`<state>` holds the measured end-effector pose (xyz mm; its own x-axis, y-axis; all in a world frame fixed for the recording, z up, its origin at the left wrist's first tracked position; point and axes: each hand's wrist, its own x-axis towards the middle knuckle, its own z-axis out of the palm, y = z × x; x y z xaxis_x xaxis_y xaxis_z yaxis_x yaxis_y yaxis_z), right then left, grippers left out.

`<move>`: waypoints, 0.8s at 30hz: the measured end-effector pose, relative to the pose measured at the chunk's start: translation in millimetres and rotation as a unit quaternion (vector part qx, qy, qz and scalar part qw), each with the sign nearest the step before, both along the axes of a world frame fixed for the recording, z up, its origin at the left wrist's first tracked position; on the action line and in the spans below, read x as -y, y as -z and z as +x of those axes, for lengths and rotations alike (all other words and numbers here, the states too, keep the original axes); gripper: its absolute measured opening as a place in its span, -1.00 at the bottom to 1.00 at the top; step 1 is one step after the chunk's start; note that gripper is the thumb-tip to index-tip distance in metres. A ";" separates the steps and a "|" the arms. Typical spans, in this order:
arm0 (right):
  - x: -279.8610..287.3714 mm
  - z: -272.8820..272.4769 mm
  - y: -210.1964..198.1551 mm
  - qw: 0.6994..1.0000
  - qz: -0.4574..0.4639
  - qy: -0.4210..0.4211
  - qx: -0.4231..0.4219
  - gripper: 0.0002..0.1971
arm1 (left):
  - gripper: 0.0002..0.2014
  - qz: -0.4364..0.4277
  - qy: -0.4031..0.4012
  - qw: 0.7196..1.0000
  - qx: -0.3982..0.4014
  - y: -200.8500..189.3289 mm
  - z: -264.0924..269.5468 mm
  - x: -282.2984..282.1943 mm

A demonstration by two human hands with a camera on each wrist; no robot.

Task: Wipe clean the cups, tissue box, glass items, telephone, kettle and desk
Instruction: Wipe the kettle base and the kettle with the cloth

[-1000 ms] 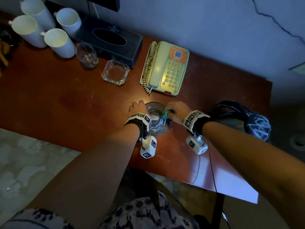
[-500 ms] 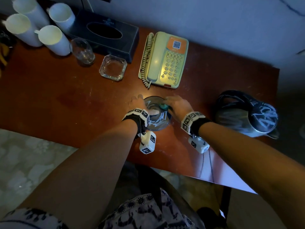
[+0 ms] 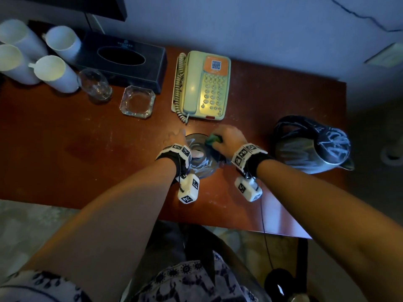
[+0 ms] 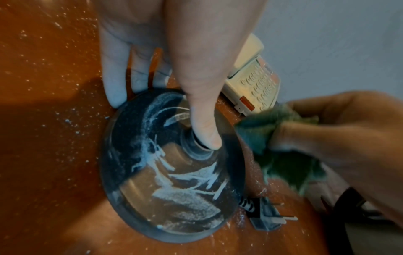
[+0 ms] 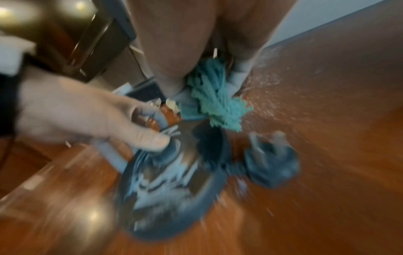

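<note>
A round dark kettle base [image 3: 207, 168], streaked with white dust, lies flat on the red-brown desk [image 3: 65, 149]. My left hand [image 3: 177, 139] holds it still: the thumb [image 4: 205, 131] presses into the centre connector while the fingers [image 4: 115, 82] reach over the far rim. Bunched in my right hand [image 3: 229, 140] is a green cloth [image 3: 213, 139], pressed against the base's far right rim [image 4: 257, 138]. In the blurred right wrist view the cloth [image 5: 216, 103] touches the base [image 5: 174, 181]. The dusty steel kettle [image 3: 309, 147] stands to the right.
The base's plug [image 4: 263, 217] lies beside it. A cream telephone [image 3: 202, 86] sits just behind my hands. Farther left are a glass ashtray [image 3: 137, 101], a drinking glass [image 3: 96, 86], a black tissue box [image 3: 122, 59] and several white cups [image 3: 54, 73]. White dust speckles the desk.
The right hand has slid the cloth a little along the base's rim toward the far side. The left hand stays on the base. My view has shifted slightly.
</note>
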<state>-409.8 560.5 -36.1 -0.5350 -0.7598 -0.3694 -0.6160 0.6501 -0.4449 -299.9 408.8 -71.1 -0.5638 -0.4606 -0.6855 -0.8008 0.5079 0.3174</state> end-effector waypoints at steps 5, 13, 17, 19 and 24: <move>19.7 4.4 11.3 0.999 0.032 -0.021 -0.024 -0.69 | -0.02 0.003 0.014 1.000 -0.009 4.6 2.3 3.9; -13.3 49.6 17.9 0.995 0.066 0.046 -0.050 -0.75 | -0.05 0.003 0.020 1.000 -0.002 8.7 2.0 5.2; -16.6 73.9 16.4 0.991 0.091 0.091 -0.039 -0.69 | -0.03 0.010 0.021 1.000 -0.007 14.1 2.0 6.8; -20.3 85.3 17.3 0.990 0.083 0.107 -0.027 -0.69 | 0.10 0.025 0.007 0.999 -0.018 34.5 2.1 9.5; -28.9 101.0 14.1 0.994 0.059 0.092 0.025 -0.70 | 0.39 0.046 0.042 0.998 -0.016 61.1 -7.6 15.1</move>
